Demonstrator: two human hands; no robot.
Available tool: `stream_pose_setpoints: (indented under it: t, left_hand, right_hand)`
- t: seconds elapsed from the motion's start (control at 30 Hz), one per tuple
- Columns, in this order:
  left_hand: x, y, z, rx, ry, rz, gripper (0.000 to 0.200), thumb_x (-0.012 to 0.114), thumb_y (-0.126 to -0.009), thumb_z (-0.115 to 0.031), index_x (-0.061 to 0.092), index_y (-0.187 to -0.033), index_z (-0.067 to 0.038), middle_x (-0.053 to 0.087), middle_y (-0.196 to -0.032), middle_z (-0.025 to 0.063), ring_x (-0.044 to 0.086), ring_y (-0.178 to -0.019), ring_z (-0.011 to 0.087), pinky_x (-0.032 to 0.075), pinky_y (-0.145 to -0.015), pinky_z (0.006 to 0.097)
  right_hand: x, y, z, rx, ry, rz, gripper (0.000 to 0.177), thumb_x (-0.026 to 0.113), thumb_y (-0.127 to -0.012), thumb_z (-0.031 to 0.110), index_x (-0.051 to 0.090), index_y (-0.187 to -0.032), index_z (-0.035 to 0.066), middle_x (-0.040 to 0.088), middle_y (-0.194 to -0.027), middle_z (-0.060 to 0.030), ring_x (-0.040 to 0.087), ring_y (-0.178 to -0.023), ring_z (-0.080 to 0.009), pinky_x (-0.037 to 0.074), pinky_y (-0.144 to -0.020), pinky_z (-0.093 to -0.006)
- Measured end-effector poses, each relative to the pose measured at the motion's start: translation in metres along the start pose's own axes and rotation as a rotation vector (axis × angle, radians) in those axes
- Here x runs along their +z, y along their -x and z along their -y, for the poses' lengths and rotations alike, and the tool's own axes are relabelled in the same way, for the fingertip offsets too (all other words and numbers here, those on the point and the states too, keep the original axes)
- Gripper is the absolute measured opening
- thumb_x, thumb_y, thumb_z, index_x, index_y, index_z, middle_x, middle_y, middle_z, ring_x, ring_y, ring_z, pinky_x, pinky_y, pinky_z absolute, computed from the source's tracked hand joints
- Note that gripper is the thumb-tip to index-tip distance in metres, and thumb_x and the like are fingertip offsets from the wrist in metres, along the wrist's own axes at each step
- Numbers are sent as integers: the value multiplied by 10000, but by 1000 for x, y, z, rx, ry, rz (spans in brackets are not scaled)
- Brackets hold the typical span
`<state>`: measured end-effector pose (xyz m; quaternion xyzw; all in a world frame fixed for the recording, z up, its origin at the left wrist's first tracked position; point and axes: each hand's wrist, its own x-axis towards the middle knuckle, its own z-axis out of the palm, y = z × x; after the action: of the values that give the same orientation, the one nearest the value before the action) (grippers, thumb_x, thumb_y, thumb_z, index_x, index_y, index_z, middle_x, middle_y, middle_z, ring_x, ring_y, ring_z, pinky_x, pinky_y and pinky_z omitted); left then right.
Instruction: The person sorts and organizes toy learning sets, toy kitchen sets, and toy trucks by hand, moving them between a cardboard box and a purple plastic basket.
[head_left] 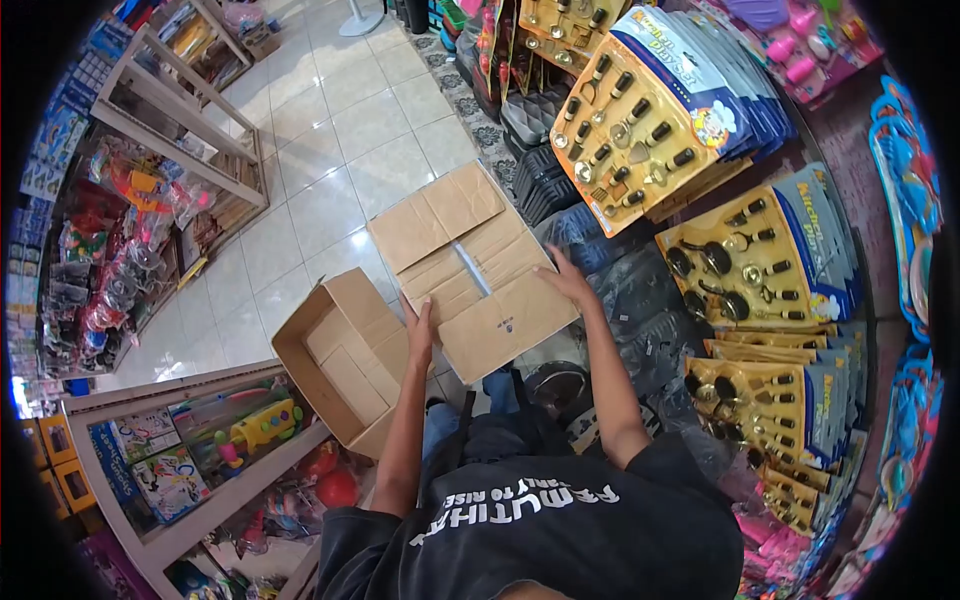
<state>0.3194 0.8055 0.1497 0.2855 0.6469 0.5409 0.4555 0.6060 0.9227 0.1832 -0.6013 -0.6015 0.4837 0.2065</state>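
Observation:
A brown cardboard box [520,325] is held up in front of my body, its flaps turned toward the camera with a pale gap between them. My left hand [420,325] grips its left edge near the lower corner. On the opposite edge, my right hand [568,278] is pressed with fingers over the cardboard. Just left of my left hand stands a second, open cardboard box [330,350], which looks empty inside.
Racks of carded kitchen play sets [640,130] line the right side. Dark plastic-wrapped goods [640,335] sit below them. A wooden-framed display case [150,540] is at lower left, bagged toys [110,270] at far left. Tiled floor [330,205] runs ahead.

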Motion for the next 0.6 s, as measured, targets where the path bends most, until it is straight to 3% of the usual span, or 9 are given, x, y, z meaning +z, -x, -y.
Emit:
stream_pose_setpoints:
  t: [0.03,0.1,0.13,0.23,0.43,0.6]
  left_hand:
    - [-1,-5,14,-5,0,-8,700,513,-894,-296,125,-1403,-12,283,-1395,163,327,-1252,260,268,-1029,329]
    - [-4,-13,41,-191,337,69,676,518,-892,-282,157,-1393,-6,316,-1374,153,340,-1241,248,274,-1025,331]
    - [-3,-12,44,-188,339,63,676,518,-892,-282,157,-1393,-6,316,-1374,153,340,-1241,248,274,-1025,331]
    - [1,-11,47,-214,380,84,631,509,-897,-271,196,-1381,-15,362,-1341,144,368,-1220,244,298,-1011,339]
    - [-5,-14,42,-232,489,118,556,474,-920,-255,235,-1364,-20,398,-1314,131,416,-1184,240,330,-997,341]
    - [-21,-17,45,-296,477,197,539,471,-924,-279,267,-1350,-19,412,-1302,130,426,-1174,235,349,-985,338]
  right_hand:
    - [-4,-5,4,140,-92,213,675,615,-818,324,316,-1359,53,418,-1330,-162,377,-1236,-234,301,-1005,-320]
    - [3,-12,-8,141,-202,261,700,617,-817,318,286,-1379,66,396,-1349,-150,361,-1244,-225,289,-1013,-315]
    - [7,-14,-11,139,-315,296,726,619,-816,312,256,-1400,78,374,-1368,-139,345,-1253,-216,277,-1021,-309]
    - [12,-14,-16,-9,-296,305,812,661,-766,380,231,-1420,161,380,-1373,-122,357,-1259,-226,280,-1019,-310]
    - [6,5,6,28,-220,358,815,651,-774,402,226,-1421,144,328,-1408,-120,296,-1299,-216,233,-1048,-307]
    - [12,35,15,-48,-212,280,803,636,-785,407,229,-1417,124,322,-1410,-125,291,-1305,-226,220,-1058,-311]
